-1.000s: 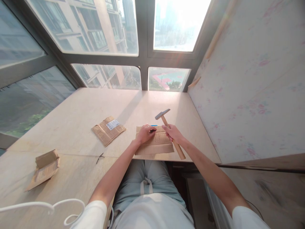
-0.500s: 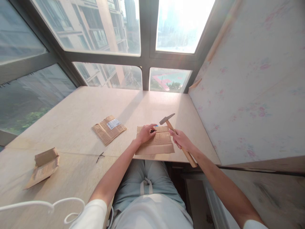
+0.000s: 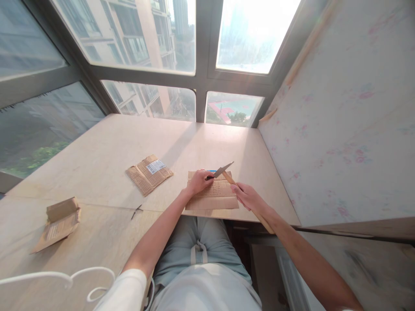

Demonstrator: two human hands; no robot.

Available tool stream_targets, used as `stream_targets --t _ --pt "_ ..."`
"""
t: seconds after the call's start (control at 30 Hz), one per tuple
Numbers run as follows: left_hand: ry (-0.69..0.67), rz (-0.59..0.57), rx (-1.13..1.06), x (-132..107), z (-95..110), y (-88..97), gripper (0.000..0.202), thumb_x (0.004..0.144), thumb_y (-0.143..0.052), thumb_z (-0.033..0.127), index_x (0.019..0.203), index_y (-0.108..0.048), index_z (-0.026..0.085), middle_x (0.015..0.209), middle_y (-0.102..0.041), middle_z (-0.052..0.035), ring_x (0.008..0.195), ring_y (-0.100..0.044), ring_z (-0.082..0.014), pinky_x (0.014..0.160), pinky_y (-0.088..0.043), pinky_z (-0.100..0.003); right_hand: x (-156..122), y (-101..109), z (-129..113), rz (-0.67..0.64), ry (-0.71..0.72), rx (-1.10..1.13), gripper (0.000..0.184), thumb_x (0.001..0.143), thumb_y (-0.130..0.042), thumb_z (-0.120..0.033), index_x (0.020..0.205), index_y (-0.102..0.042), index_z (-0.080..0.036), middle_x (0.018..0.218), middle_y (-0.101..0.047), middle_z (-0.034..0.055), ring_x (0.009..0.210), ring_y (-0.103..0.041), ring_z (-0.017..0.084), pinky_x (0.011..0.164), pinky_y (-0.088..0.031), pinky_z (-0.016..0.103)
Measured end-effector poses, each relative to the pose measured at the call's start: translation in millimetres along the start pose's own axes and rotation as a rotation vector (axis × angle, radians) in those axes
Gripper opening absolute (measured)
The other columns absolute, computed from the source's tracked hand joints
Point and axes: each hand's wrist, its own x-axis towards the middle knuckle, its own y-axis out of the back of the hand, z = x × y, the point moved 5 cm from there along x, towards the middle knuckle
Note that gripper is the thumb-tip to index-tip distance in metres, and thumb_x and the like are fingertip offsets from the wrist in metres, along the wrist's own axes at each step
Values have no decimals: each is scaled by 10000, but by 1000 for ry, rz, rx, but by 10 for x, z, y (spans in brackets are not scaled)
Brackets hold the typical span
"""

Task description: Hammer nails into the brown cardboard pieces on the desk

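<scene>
My right hand (image 3: 248,196) is wrapped around the wooden handle of a hammer (image 3: 228,176). The hammer's metal head is low, right by the fingertips of my left hand (image 3: 200,182); whether it touches anything there, I cannot tell. The fingers of my left hand pinch a small dark thing (image 3: 209,177), too small and covered to name. Under both lies a flat piece of cardboard (image 3: 212,203), its middle dotted with rows of small marks or holes. Something blue (image 3: 212,171) shows at its far edge, partly hidden behind my left hand.
Left of the hands lies a flattened cardboard piece with a white label (image 3: 149,175). A folded cardboard piece (image 3: 61,222) stands farther left, and a thin dark item (image 3: 136,211) lies between. A white cable (image 3: 81,273) crosses the lower left. Windows and a papered wall (image 3: 340,129) border the table.
The hammer head has swung down and left, from above the cardboard to beside my left fingertips. My left hand keeps its pinch in about the same place. The view has shifted slightly.
</scene>
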Motion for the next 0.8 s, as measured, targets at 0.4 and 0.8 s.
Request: stream_targets --t 0.4,0.8 --pt "25 -1 -13 19 30 47 50 786 -655 194 807 -700 186 801 -685 -26 779 -592 -162 757 -440 -293 31 -3 -24 36 -3 -106 351 933 -361 -497 720 -409 -221 512 -440 -71 305 -410 75 302 -250 201" --pt "29 -73 63 54 75 60 98 775 -613 188 723 -696 195 710 -640 -19 754 -545 -171 742 -409 -296 48 -97 -2 26 -29 -133 373 943 -321 -509 726 -409 -219 521 -428 -69 334 -406 77 341 -258 200"
